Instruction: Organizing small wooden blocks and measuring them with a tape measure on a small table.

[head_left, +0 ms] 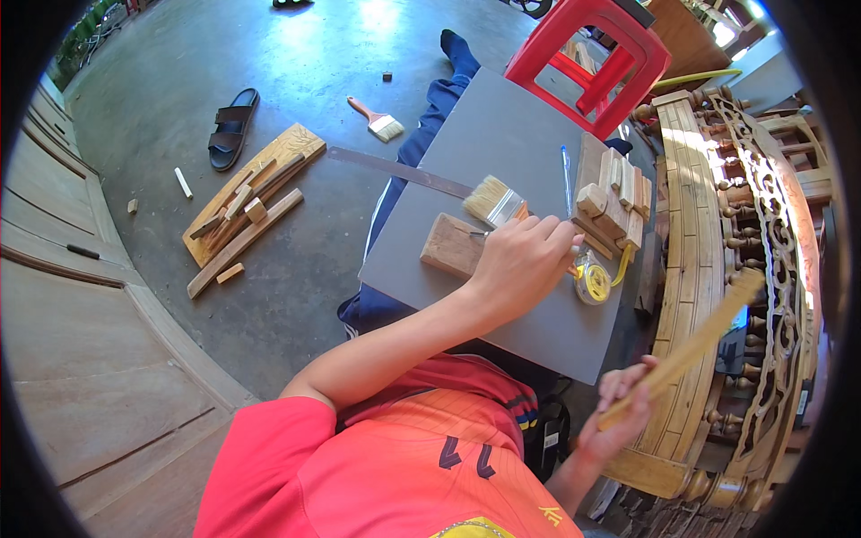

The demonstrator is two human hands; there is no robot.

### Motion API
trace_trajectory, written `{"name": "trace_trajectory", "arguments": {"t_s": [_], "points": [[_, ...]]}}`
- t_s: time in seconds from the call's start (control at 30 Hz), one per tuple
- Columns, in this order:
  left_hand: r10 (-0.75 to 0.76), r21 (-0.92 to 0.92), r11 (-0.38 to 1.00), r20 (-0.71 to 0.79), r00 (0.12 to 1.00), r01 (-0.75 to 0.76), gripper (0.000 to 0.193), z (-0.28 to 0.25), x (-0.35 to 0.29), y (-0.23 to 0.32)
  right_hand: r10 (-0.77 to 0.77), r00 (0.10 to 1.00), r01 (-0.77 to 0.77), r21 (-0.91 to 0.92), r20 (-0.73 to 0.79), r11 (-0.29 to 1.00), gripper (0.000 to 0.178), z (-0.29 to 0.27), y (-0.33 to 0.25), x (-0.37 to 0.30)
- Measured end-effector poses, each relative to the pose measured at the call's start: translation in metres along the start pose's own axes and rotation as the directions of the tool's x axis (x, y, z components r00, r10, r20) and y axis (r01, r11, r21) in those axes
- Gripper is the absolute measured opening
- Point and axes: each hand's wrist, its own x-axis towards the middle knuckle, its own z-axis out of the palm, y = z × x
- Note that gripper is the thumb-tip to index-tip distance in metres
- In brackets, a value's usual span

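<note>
My left hand [525, 262] is closed over the handle of a wide paintbrush [493, 201], whose pale bristles point up and left above the grey board [502, 125]. Beside that hand lies a wooden block [453, 246], with a small dark metal tip over its edge. A yellow-and-clear tape measure [592, 280] sits just right of the hand. Off the board's right corner, my right hand [621, 405] grips the lower end of a long wooden strip [686, 345], tilted up to the right. A metal ruler [395, 170] juts past the board's left edge.
Small wood blocks [614, 193] and a blue pen [566, 179] are at the board's right side. A red stool [587, 63] stands behind; a carved wooden bench [686, 269] is close on the right. On the floor lie wood offcuts [247, 242], another paintbrush [377, 120] and a sandal [233, 130].
</note>
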Motion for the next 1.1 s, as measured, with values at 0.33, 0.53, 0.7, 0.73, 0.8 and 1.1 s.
{"name": "trace_trajectory", "arguments": {"t_s": [0.33, 0.53, 0.7, 0.73, 0.8, 1.1], "points": [[-0.058, -0.032, 0.998, -0.048, 0.997, 0.056, 0.024, -0.007, 0.004, -0.002, -0.121, 0.992, 0.118, -0.1, -0.028, 0.988, 0.049, 0.038, 0.015, -0.005], [-0.017, -0.011, 1.0, -0.038, 0.999, 0.016, 0.022, -0.002, 0.0, -0.007, 0.206, 0.968, -0.165, -0.251, 0.144, 0.954, 0.035, 0.03, 0.008, -0.014], [-0.027, 0.009, 1.0, -0.012, 1.0, 0.027, 0.021, -0.003, -0.002, -0.007, -0.086, 0.992, 0.092, 0.064, -0.094, 0.994, 0.047, 0.045, 0.02, -0.01], [-0.022, 0.007, 1.0, -0.012, 1.0, 0.022, 0.021, -0.002, -0.002, -0.006, -0.032, 0.996, 0.036, 0.058, -0.082, 0.998, 0.044, 0.043, 0.033, -0.016], [-0.027, 0.041, 0.999, 0.011, 1.0, 0.026, 0.02, -0.001, -0.002, -0.008, 0.414, 0.863, -0.278, -0.411, 0.289, 0.868, 0.039, 0.029, 0.033, -0.027], [-0.027, 0.079, 0.997, 0.064, 0.998, 0.022, 0.018, -0.004, -0.003, -0.008, 0.095, 0.994, -0.089, 0.106, -0.051, 0.99, 0.037, 0.038, 0.039, -0.017]]}}
